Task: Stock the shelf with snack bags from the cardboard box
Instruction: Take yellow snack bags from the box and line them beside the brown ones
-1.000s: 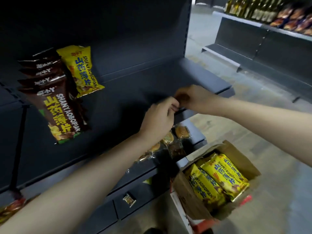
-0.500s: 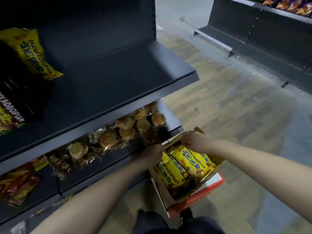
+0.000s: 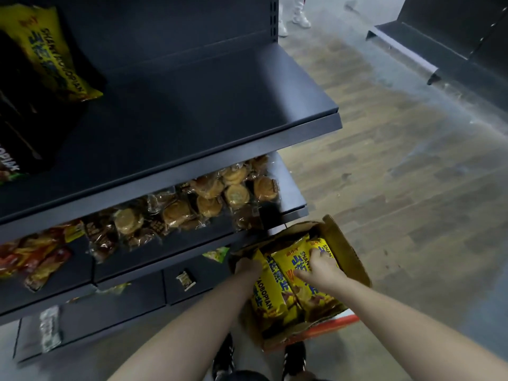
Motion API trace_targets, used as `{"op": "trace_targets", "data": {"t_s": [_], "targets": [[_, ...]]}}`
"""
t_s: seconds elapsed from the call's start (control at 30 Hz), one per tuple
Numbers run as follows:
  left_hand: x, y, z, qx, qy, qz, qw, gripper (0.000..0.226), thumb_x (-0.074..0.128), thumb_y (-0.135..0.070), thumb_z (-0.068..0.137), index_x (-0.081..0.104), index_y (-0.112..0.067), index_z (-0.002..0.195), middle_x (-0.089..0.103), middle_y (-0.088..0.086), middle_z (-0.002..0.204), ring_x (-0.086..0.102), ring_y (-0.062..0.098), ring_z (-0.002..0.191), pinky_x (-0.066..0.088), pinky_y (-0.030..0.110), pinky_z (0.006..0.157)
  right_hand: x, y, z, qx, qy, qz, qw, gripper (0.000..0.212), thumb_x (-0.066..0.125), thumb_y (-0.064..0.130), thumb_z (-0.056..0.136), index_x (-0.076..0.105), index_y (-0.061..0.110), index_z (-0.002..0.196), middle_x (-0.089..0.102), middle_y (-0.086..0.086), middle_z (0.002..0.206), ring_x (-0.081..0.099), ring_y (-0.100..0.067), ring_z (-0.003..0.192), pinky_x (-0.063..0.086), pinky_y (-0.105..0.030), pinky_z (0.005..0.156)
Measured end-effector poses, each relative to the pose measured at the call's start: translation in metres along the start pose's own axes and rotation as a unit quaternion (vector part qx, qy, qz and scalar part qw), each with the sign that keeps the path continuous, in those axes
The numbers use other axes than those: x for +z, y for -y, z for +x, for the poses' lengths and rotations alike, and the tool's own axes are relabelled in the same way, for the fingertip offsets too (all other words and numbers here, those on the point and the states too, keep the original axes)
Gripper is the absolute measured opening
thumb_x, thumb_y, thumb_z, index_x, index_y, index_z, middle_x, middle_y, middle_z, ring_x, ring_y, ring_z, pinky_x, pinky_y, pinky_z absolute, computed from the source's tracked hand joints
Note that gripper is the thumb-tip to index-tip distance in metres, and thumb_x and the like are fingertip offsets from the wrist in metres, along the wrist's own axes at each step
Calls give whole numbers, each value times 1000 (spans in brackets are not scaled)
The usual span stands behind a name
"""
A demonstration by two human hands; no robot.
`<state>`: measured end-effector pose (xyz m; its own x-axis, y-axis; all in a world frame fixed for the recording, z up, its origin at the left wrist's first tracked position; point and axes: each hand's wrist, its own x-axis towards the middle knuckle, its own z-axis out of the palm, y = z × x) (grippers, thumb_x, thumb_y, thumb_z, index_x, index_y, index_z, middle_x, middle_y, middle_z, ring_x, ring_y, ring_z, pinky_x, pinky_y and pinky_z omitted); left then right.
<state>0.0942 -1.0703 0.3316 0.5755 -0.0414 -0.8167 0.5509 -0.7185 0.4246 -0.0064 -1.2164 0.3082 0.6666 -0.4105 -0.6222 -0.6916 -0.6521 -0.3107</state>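
An open cardboard box (image 3: pixel 347 254) stands on the floor beside the shelving, packed with yellow snack bags (image 3: pixel 270 295) standing on edge. My left hand (image 3: pixel 247 266) reaches into the box's left side, its fingers hidden behind the leftmost bag. My right hand (image 3: pixel 320 266) lies on a middle yellow bag (image 3: pixel 290 264), fingers spread over its top edge. The dark upper shelf (image 3: pixel 209 111) holds one yellow bag (image 3: pixel 52 53) and dark brown bags (image 3: pixel 13 133) at its left end.
The shelf below (image 3: pixel 291 193) carries clear packs of round cakes (image 3: pixel 209 196) and red snack packs (image 3: pixel 33 257). Another dark shelf unit (image 3: pixel 445 37) stands across the wooden aisle. A person's white shoes (image 3: pixel 295 19) show at the far end. My shoes (image 3: pixel 294 358) are by the box.
Both hands came down from the upper shelf to the box. They have gone from the box's rim into it, onto the yellow bags. The view has tilted downward.
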Motion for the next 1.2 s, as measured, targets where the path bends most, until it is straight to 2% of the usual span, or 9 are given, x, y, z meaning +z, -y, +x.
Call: {"op": "trace_targets", "data": {"t_s": [0.2, 0.4, 0.53, 0.67, 0.77, 0.87, 0.97, 1.1, 1.2], "targets": [[27, -4, -1, -12, 26, 99, 995, 54, 54, -16, 92, 36, 4, 139, 42, 19, 143, 43, 31, 132, 40, 35, 107, 16, 14, 4, 35, 4, -2, 999, 110, 63, 63, 78, 0, 8, 151, 22, -21, 145, 24, -38, 138, 39, -51, 102], [45, -10, 0, -75, 7, 104, 992, 101, 64, -23, 86, -14, -7, 148, 18, 27, 151, 29, 37, 138, 31, 40, 112, 18, 16, 13, 62, 6, 5, 998, 105, 71, 44, 81, 0, 11, 150, 25, -22, 144, 31, -40, 135, 41, -51, 101], [44, -2, 5, -57, -24, 124, 990, 109, 70, -35, 80, -12, -11, 148, 16, 25, 151, 32, 39, 136, 33, 41, 109, 12, 12, 18, 38, 0, 51, 998, 87, 69, 28, 84, 12, 7, 146, 40, -24, 136, 47, -37, 123, 48, -41, 97], [43, 3, 7, -33, -23, 129, 991, 105, 67, -35, 83, -10, -6, 147, 12, 23, 152, 29, 37, 138, 35, 39, 106, 8, 6, 16, 31, -11, 119, 992, 77, 65, 19, 84, 17, 10, 143, 57, -14, 113, 59, -25, 82, 46, -28, 57], [39, 4, 5, -29, -5, 123, 992, 101, 64, -26, 86, -12, -1, 147, 6, 25, 153, 24, 38, 140, 34, 40, 109, 6, -1, 14, 48, 6, 229, 972, 80, 72, 20, 82, 20, 14, 143, 54, -14, 130, 61, -25, 87, 50, -31, 64], [29, 3, 5, -7, 19, 98, 995, 85, 62, -19, 84, 8, 3, 146, 24, 23, 148, 36, 37, 132, 40, 38, 101, -5, -12, 9, 87, 33, 371, 924, 84, 78, 19, 78, 28, 16, 145, 50, -11, 132, 59, -29, 106, 51, -41, 80], [14, 2, 3, 17, 68, 29, 997, 46, 64, -9, 77, 50, 1, 119, 52, 18, 121, 52, 33, 105, 46, 35, 79, -16, -27, 4, 97, 88, 467, 875, 92, 79, 15, 75, 25, 13, 150, 42, -13, 146, 44, -33, 132, 38, -46, 107], [-8, -1, -8, 29, 155, -70, 985, 23, 64, -4, 78, 64, -5, 101, 66, 17, 105, 63, 34, 97, 51, 41, 87, -30, -25, -7, 87, 143, 553, 816, 64, 73, 14, 82, 43, 5, 138, 66, -15, 117, 64, -32, 107, 52, -46, 94], [-16, -3, -17, 48, 202, -116, 971, 16, 67, -29, 85, 66, -17, 97, 73, 5, 89, 68, 23, 86, 53, 38, 84, -39, -12, -14, 39, 197, 592, 781, 38, 64, 20, 89, 60, 0, 121, 70, -15, 102, 65, -33, 96, 50, -47, 92]]}}
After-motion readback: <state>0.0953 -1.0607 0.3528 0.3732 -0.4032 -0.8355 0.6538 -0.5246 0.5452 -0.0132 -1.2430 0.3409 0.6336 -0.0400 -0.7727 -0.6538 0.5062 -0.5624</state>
